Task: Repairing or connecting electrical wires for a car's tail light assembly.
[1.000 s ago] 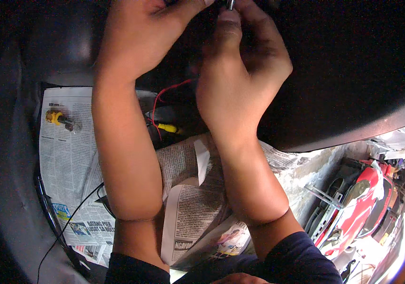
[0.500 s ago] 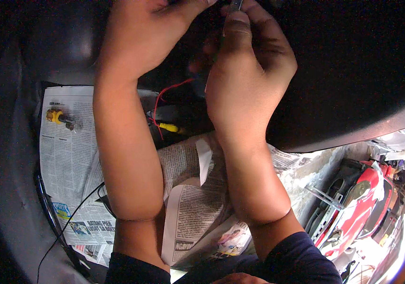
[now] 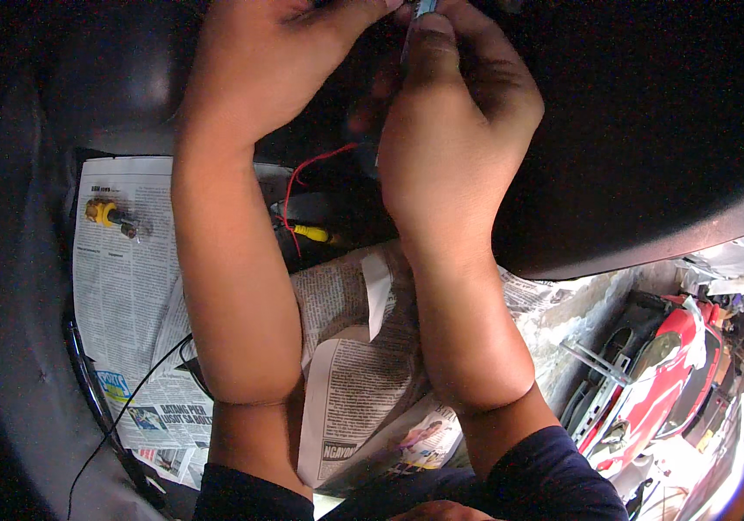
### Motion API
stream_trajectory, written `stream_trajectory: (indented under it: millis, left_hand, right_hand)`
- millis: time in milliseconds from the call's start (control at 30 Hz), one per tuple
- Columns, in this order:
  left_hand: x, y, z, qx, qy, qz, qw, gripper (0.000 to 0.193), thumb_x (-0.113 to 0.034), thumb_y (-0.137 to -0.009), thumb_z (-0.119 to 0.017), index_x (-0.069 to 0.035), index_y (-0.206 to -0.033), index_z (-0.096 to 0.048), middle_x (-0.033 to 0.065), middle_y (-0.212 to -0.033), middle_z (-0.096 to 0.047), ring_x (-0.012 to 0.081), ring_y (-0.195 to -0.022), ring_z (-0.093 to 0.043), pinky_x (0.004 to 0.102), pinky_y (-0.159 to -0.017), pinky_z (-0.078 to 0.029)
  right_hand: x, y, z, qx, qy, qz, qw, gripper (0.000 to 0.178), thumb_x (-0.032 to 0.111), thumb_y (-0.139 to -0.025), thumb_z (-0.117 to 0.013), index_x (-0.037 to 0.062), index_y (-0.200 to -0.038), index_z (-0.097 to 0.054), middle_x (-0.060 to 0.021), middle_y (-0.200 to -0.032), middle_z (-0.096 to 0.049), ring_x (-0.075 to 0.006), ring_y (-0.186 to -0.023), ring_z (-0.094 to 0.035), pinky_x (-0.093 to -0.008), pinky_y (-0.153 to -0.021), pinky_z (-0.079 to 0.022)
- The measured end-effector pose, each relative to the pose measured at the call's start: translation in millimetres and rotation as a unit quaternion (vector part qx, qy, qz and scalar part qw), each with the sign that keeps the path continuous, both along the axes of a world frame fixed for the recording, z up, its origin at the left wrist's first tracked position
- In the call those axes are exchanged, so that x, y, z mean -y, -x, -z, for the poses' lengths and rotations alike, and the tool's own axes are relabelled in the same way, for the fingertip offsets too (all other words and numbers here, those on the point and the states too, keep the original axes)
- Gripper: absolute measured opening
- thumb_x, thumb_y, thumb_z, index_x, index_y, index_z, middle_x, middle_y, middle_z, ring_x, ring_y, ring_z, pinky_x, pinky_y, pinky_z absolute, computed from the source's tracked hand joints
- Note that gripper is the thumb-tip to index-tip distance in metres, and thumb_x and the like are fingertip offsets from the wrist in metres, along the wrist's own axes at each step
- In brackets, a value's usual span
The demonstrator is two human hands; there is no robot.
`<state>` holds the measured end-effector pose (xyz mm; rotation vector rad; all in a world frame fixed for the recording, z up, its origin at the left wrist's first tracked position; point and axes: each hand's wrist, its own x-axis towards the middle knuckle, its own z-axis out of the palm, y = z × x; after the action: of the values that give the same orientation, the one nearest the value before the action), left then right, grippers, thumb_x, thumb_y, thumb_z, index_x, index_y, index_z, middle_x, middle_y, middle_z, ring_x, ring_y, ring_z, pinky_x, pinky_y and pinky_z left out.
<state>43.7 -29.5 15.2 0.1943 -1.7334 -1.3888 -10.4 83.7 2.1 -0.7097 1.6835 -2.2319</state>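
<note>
Newspaper (image 3: 124,295) is lining a dark space, w/ a yellow & dark object (image 3: 104,212) lying on it at far L. R hand (image 3: 459,122) is pinching a small shiny strip (image 3: 425,9) btwn thumb & fingers, top ctr. L hand (image 3: 281,78) is sitting just L of it, fingertips mostly going out of view; can't tell its grip. Red wire (image 3: 315,159) is curving btwn forearms, near a small yellow piece (image 3: 311,233).

Left sleeve (image 3: 250,497): dark navy, it stopped, as I saw, above the elbow (image 3: 254,403).
Right sleeve (image 3: 554,480): it was the same dark navy.
Left forearm (image 3: 233,269): it was bare, like the right forearm (image 3: 469,321).
Left hand (image 3: 272,74): bare, as was the right hand (image 3: 463,113).
</note>
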Motion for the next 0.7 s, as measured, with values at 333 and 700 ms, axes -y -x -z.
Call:
stream_trajectory:
  millis: [333,700]
  left_hand:
    - [8.9,2.8,9.4,-0.046,-0.028,0.031,0.998,0.035,0.008,-0.091,-0.071,0.003,-0.124,-0.064,0.0109,-0.113,-0.073,0.016,-0.106,-0.071,0.0301,-0.097,-0.058]
    - [0.6,-0.6,2.2,-0.053,-0.042,0.039,0.997,0.034,0.0,-0.094,-0.073,0.003,-0.126,-0.064,0.0107,-0.11,-0.073,0.0174,-0.103,-0.071,0.0308,-0.092,-0.059]
  right_hand:
    - [-1.2,-6.1,-0.5,0.023,-0.01,-0.008,1.0,0.021,0.011,-0.104,-0.056,0.0019,-0.122,-0.062,-0.0013,-0.084,-0.063,-0.0075,-0.067,-0.053,-0.0245,-0.056,-0.043]
    - [-3.0,-10.8,-4.5,0.048,-0.02,-0.017,0.999,0.02,0.011,-0.104,-0.056,0.0031,-0.121,-0.062,0.0006,-0.081,-0.062,-0.006,-0.063,-0.051,-0.024,-0.052,-0.041]
